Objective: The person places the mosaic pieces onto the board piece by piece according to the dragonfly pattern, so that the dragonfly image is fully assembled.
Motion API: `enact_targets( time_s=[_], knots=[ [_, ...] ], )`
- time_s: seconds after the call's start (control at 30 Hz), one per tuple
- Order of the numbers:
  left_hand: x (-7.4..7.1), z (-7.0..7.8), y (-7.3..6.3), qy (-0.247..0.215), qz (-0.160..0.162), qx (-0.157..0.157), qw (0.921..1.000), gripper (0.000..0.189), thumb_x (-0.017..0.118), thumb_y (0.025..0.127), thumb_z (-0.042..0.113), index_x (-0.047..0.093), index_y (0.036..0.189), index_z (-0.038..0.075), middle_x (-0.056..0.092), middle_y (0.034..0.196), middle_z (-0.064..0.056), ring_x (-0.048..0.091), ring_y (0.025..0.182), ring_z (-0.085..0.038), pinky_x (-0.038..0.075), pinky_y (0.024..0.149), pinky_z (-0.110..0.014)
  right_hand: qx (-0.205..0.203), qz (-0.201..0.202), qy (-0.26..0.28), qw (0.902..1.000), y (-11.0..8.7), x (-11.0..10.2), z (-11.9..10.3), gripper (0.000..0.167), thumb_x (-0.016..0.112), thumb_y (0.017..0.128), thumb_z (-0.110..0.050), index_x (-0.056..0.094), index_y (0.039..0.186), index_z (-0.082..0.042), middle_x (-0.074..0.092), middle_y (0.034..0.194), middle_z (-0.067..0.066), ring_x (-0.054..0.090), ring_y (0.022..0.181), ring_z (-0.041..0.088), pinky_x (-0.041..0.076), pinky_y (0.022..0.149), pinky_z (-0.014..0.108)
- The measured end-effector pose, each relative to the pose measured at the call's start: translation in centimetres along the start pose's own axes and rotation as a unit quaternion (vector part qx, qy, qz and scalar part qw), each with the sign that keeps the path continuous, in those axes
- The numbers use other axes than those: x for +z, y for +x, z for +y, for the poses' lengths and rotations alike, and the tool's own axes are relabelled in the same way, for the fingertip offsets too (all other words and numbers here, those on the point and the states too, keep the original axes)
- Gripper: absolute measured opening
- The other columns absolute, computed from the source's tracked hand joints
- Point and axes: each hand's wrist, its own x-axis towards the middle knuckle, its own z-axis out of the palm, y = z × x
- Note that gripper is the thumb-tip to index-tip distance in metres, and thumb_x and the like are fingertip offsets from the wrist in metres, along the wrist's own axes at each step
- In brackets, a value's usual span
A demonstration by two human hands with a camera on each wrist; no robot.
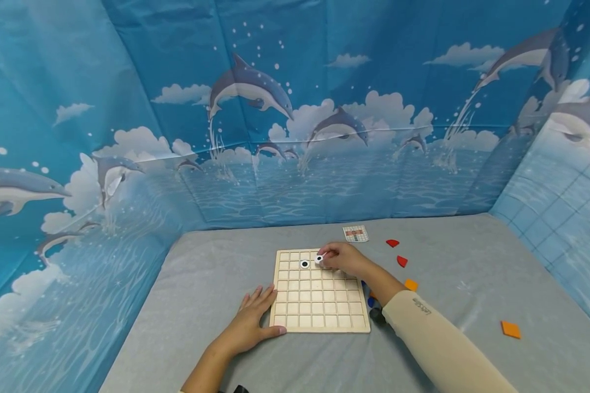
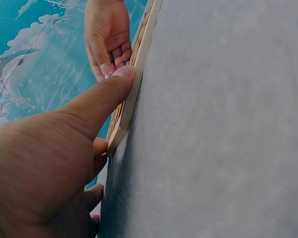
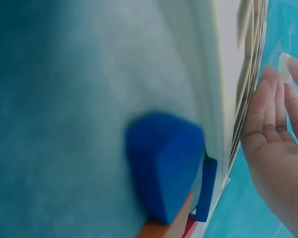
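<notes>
The right hand (image 1: pixel 341 257) is pinching a white piece (image 1: pixel 319 258) that is bearing a black dot. The grip is standing narrow, and the white piece is sitting at the fingertips, between thumb and fingers, well forward of the palm. The grip is positioning it over the far rows of the grid board (image 1: pixel 307 295); whether its underside is touching the board, one cannot tell. A second white piece (image 1: pixel 305 264) (also showing a black dot) is lying on the board just left of the grip, apart from the fingers.

The left hand (image 1: pixel 248 322) is resting against the board's left side, its grip standing wide with the fingers spreading along the edge and the thumb lying on the near left corner.

A printed card (image 1: pixel 355 233) is lying beyond the board on the worktop (image 1: pixel 216 262). Two red pieces (image 1: pixel 401 261) and an orange piece (image 1: pixel 411 285) are lying to the right; a blue piece (image 3: pixel 164 163) is lying beside the board's right edge.
</notes>
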Motion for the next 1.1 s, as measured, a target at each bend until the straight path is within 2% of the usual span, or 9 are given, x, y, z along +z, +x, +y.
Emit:
enact_targets(
  time_s=[0.23, 0.63, 1.1],
  knots=[
    [0.0, 0.0, 0.1, -0.002, 0.009, 0.011, 0.9999, 0.095, 0.075, 0.084, 0.058, 0.037, 0.157, 0.01, 0.027, 0.168, -0.004, 0.014, 0.158, -0.039, 0.007, 0.124, -0.065, -0.015, -0.002, -0.032, 0.9994, 0.0, 0.4, -0.1, 0.023, 0.065, 0.096, -0.008, 0.069, 0.119, -0.006, 0.066, 0.096, 0.008, 0.063, 0.083, 0.018, 0.054, 0.071, 0.031],
    [0.1, -0.1, 0.1, 0.0, -0.002, -0.008, 1.0, 0.096, 0.073, 0.084, 0.061, 0.036, 0.158, 0.015, 0.024, 0.169, 0.001, 0.011, 0.159, -0.033, 0.005, 0.126, -0.062, -0.019, 0.01, -0.091, 0.9957, -0.1, 1.0, -0.5, 0.024, 0.069, 0.094, -0.011, 0.07, 0.118, -0.01, 0.065, 0.092, 0.006, 0.058, 0.077, 0.018, 0.047, 0.066, 0.029],
    [0.2, -0.2, 0.2, -0.001, 0.006, -0.001, 1.0, 0.096, 0.075, 0.083, 0.06, 0.036, 0.158, 0.015, 0.026, 0.168, 0.0, 0.012, 0.159, -0.034, 0.006, 0.126, -0.062, -0.023, 0.04, -0.136, 0.9896, 0.1, 1.6, -0.6, 0.023, 0.074, 0.091, -0.012, 0.073, 0.114, -0.013, 0.062, 0.084, 0.003, 0.052, 0.07, 0.016, 0.043, 0.063, 0.028]
  ],
)
